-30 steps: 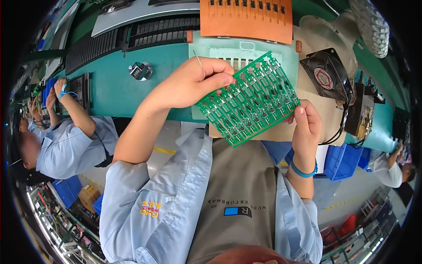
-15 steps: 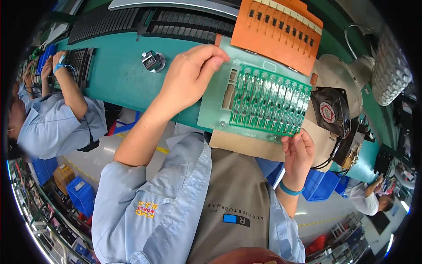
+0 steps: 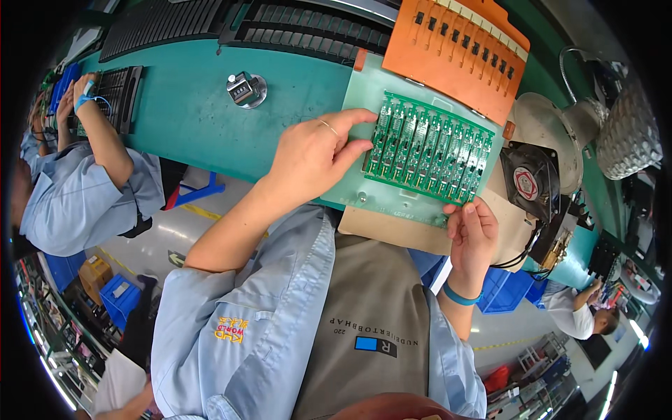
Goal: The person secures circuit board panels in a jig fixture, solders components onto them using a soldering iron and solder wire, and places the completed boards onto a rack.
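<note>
A green circuit board panel (image 3: pixel 428 148), made of several narrow strips side by side with small parts on them, lies over a pale green fixture plate (image 3: pixel 392 203). My left hand (image 3: pixel 318 154) has its thumb and index finger at the panel's left edge, closed on it; a ring shows on one finger. My right hand (image 3: pixel 473 227) pinches the panel's lower right corner, a blue band round the wrist. Hinged to the plate's far side is an orange lid (image 3: pixel 448 63), raised and tilted back, with a row of black clips.
On the green bench (image 3: pixel 185 105) stands a silver tally counter (image 3: pixel 246 89). Black slotted racks (image 3: pixel 301 35) line the far side. A black fan (image 3: pixel 528 175) and a lamp (image 3: pixel 560 133) are at the right. A co-worker's arm (image 3: pixel 101 133) reaches over the bench at left.
The panel has shifted left and now covers the plate's slot. My left hand has come down from the plate's upper left onto the panel's left edge. A person in white appears at lower left.
</note>
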Tool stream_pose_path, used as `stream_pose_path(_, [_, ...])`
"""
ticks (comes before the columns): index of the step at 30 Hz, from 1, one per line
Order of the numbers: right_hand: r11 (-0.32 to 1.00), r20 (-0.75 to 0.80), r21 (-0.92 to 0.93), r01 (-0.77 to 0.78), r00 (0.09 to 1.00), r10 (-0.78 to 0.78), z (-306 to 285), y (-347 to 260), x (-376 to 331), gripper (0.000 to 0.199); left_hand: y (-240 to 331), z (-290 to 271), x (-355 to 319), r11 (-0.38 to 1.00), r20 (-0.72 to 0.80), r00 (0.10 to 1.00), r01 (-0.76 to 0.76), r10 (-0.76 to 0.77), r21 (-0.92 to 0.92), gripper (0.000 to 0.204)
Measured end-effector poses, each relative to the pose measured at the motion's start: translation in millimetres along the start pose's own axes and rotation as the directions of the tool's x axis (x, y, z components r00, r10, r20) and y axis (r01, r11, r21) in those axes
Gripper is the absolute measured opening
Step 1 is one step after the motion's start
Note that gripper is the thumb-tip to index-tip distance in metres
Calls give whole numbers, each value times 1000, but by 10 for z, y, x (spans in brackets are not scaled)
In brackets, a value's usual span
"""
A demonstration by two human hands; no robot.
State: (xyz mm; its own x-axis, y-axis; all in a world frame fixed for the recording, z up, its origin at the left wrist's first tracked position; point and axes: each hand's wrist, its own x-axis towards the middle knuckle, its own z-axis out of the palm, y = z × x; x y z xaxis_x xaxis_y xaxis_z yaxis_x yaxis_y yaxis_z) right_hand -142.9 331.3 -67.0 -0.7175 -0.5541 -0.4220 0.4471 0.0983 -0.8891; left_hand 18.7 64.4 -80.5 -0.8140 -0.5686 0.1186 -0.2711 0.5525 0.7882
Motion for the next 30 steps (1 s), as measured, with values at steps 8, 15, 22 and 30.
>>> stream_pose_path(8, [996,-30,-93,-8,1000,5,-9,24,-26,19,-2,50,37,987,-32,993,-113,117,112,37])
stream_pose_path(15, [676,-59,-718,166,953,-296,112,4,-54,18,39,11,62,963,34,990,-139,135,229,38])
stream_pose_path(22, [435,-1,-867,244,871,-491,205,66,-67,26,34,-41,45,939,109,986,-154,126,308,39])
stream_pose_path(30, [155,114,-954,256,790,-602,232,132,-90,27,43,2,32,939,7,981,-185,192,291,42])
